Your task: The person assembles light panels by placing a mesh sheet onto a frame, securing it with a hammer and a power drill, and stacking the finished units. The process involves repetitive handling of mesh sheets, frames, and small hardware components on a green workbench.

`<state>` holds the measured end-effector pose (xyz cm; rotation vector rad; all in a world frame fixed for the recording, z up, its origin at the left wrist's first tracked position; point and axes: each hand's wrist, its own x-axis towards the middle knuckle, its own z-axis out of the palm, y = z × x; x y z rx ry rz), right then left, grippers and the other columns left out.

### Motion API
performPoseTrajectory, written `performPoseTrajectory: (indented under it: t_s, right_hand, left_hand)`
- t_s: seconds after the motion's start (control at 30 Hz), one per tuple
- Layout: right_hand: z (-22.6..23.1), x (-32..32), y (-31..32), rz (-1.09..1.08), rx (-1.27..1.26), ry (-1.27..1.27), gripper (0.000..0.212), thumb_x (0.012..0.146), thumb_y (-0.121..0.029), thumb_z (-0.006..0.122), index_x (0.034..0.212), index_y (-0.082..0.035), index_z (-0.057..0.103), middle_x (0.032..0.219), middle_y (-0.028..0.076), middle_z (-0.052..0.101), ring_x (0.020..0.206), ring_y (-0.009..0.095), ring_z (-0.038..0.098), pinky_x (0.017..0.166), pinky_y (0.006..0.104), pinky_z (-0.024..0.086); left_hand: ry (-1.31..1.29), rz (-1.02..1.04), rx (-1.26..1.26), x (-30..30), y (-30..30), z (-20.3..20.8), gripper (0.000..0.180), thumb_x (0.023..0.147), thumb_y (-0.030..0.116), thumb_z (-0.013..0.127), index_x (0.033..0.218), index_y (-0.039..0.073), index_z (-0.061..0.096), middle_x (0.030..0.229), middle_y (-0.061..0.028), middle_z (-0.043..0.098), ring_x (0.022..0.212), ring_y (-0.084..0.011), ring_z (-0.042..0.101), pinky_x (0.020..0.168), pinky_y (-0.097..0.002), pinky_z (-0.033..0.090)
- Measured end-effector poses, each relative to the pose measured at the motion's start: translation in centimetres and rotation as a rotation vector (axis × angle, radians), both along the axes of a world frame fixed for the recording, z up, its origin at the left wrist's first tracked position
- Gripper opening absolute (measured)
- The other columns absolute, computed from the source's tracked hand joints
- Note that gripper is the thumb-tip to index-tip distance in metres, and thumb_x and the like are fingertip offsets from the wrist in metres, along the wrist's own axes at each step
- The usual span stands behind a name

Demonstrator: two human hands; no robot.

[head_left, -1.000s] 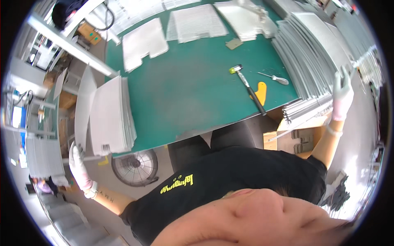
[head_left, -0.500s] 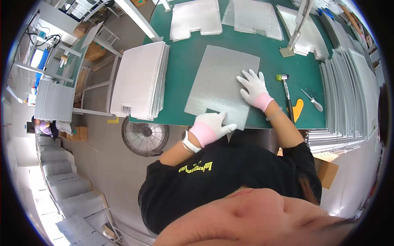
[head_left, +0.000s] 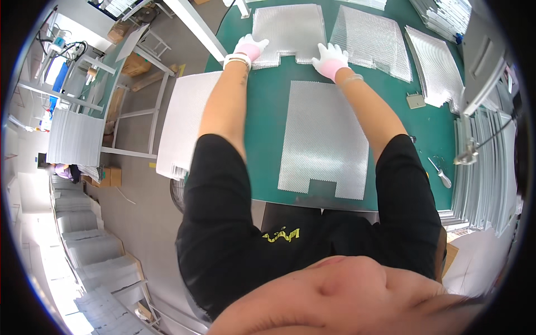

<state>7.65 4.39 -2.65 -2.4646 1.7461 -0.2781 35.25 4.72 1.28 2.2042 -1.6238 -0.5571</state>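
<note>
Both my arms stretch forward over the green table [head_left: 262,139] to a far stack of silver mesh sheets [head_left: 287,30] with a notch in its near edge. At the stack's near left corner is my left hand [head_left: 250,48], in a white glove with a pink cuff, fingers extended. My right hand [head_left: 331,59], gloved alike, touches the near right corner, its fingers apart. Neither hand visibly grips anything. Closer to me, a single mesh sheet [head_left: 321,134] lies flat, its notch toward the front edge. My right forearm passes over its right side.
White sheets [head_left: 187,123] are stacked at the left table edge. More notched mesh stacks [head_left: 371,42] [head_left: 435,67] lie far right. A screwdriver [head_left: 441,173] sits near the right edge, beside upright panels [head_left: 486,167]. A metal post and arm [head_left: 486,72] rise at right.
Both hands have left the near mesh sheet and reached forward to the far stack. That sheet now lies squarer to the table's front edge. The view has shifted, and the mallet is mostly hidden.
</note>
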Motion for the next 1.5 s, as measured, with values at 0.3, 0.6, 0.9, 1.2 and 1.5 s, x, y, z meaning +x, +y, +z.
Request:
performPoseTrajectory:
  t_s: [0.3,0.6,0.9,1.2,1.5]
  right_hand:
    - [3.9,3.9,0.4,-0.051,0.05,0.084,0.042,0.095,-0.033,0.056,0.13,-0.011,0.06,0.128,0.015,0.064,0.126,0.032,0.056,0.111,0.056,0.033]
    - [6.7,-1.4,-1.6,0.243,0.016,-1.671,0.083,0.086,0.001,0.067,0.158,-0.012,0.028,0.144,0.015,0.05,0.128,0.024,0.054,0.095,0.0356,0.052]
    - [8.6,-5.9,4.9,0.482,-0.1,-1.201,0.082,0.089,0.003,0.062,0.16,-0.008,0.023,0.144,0.015,0.051,0.128,0.026,0.054,0.104,0.0348,0.047]
    - [5.5,-15.3,30.7,0.057,-0.107,-0.674,0.056,0.084,-0.012,0.071,0.138,-0.005,0.058,0.09,0.006,0.059,0.066,0.016,0.052,0.067,0.029,0.049]
    - [0.1,-16.1,33.6,-0.047,-0.021,-0.594,0.05,0.086,-0.015,0.07,0.134,-0.005,0.058,0.097,0.013,0.062,0.077,0.028,0.061,0.075,0.036,0.053]
  left_hand:
    - [-0.268,0.272,0.042,-4.0,-2.1,-2.0,0.052,0.09,0.033,0.056,0.134,0.005,0.055,0.127,-0.019,0.064,0.121,-0.0339,0.063,0.103,-0.0441,0.048]
    - [0.462,0.317,-0.803,-1.0,3.4,2.3,0.062,0.086,0.024,0.072,0.139,-0.002,0.053,0.128,-0.0214,0.065,0.125,-0.0324,0.058,0.105,-0.0367,0.046]
    - [0.899,0.071,-0.634,-2.0,9.4,5.1,0.049,0.092,0.015,0.071,0.135,-0.003,0.054,0.115,-0.013,0.067,0.099,-0.0189,0.065,0.09,-0.0307,0.052]
    - [0.55,0.013,-0.456,-14.9,34.3,2.3,0.091,0.08,0.013,0.078,0.157,0.001,0.031,0.1,-0.006,0.063,0.082,-0.014,0.06,0.077,-0.0274,0.051]
    - [0.077,-0.199,-0.375,-15.8,35.2,-5.4,0.065,0.082,0.022,0.077,0.14,0.003,0.055,0.094,-0.0097,0.059,0.081,-0.0215,0.059,0.077,-0.0327,0.051]
